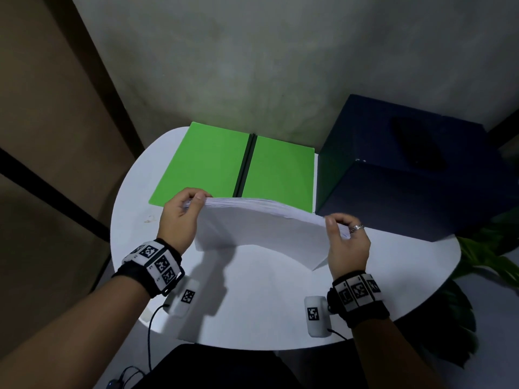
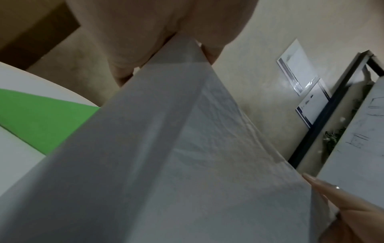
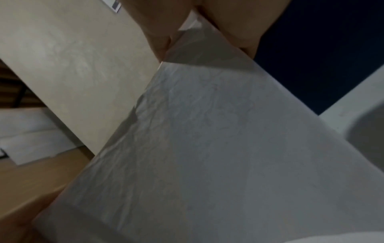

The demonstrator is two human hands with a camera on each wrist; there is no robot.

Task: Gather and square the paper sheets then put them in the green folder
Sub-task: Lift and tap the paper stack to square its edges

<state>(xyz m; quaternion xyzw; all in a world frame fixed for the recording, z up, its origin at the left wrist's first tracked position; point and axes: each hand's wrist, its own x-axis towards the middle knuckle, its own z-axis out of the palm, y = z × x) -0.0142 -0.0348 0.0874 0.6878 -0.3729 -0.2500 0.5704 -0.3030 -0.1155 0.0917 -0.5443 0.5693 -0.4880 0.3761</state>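
Observation:
A stack of white paper sheets (image 1: 261, 234) stands on its long edge above the white round table (image 1: 252, 304), tilted toward me. My left hand (image 1: 184, 211) pinches its upper left corner; my right hand (image 1: 342, 234), with a ring, pinches its upper right corner. The green folder (image 1: 207, 164) lies open flat behind the stack, a dark spine down its middle. In the left wrist view the sheets (image 2: 187, 148) fill the frame with the folder (image 2: 39, 118) at the left. The right wrist view shows the sheets (image 3: 218, 148) from below.
A dark blue box (image 1: 407, 175) stands on the table's right side, touching the folder's right edge. A green plant (image 1: 488, 256) sits beyond the table's right rim. A grey wall rises behind the table. Cables hang from my wrists near the front edge.

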